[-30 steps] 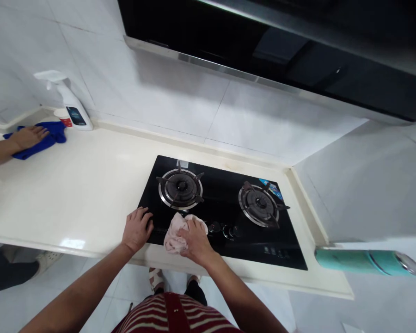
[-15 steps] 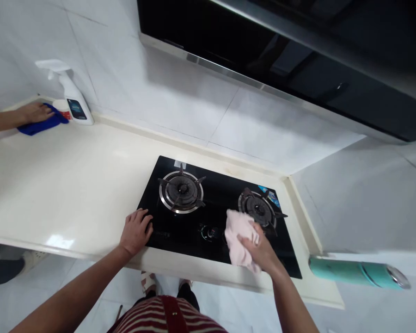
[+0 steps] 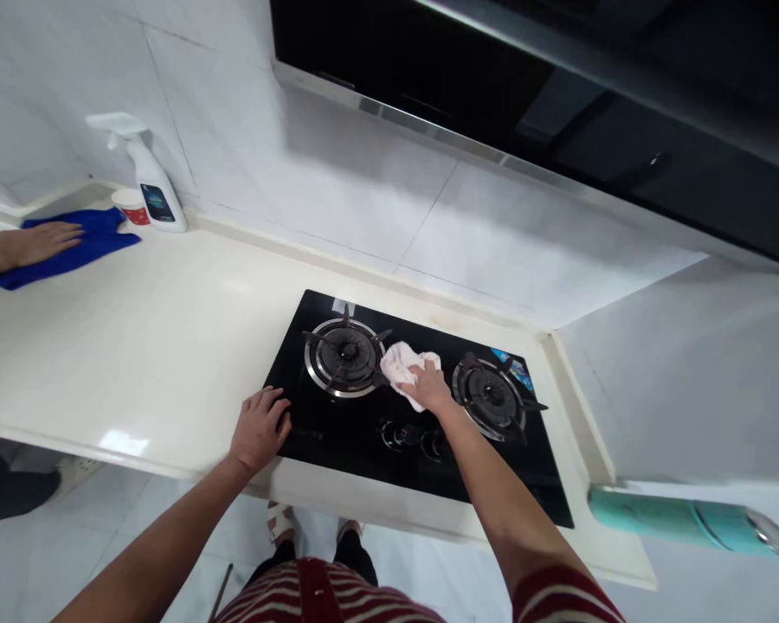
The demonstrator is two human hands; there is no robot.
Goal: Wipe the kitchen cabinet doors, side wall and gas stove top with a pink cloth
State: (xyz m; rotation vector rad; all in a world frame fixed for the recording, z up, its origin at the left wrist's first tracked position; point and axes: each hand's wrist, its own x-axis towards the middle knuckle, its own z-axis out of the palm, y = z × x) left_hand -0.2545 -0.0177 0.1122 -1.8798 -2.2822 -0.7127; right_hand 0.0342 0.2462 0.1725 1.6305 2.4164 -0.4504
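A pale pink cloth (image 3: pixel 400 363) lies bunched on the black glass gas stove (image 3: pixel 357 450), between its two burners. My right hand (image 3: pixel 430 386) grips this cloth and presses it to the glass, just right of the left burner (image 3: pixel 346 353). The right burner (image 3: pixel 490 396) is beside my right wrist. My left hand (image 3: pixel 260 428) rests with fingers spread on the stove's left front edge, holding nothing. Two control knobs (image 3: pixel 408 434) sit near the stove's front, below the cloth.
Another person's hand (image 3: pixel 45 242) lies on a blue cloth (image 3: pixel 97 238) at the counter's far left. Near it stand a paper cup (image 3: pixel 131 208) and a white spray bottle (image 3: pixel 159 195). A green thermos (image 3: pixel 681 519) is at the right. A range hood (image 3: pixel 493 104) overhangs the stove.
My right hand has carried the pink cloth from the stove's front right back and left to between the burners. My left hand stays put. The other person's blue cloth is now spread flatter.
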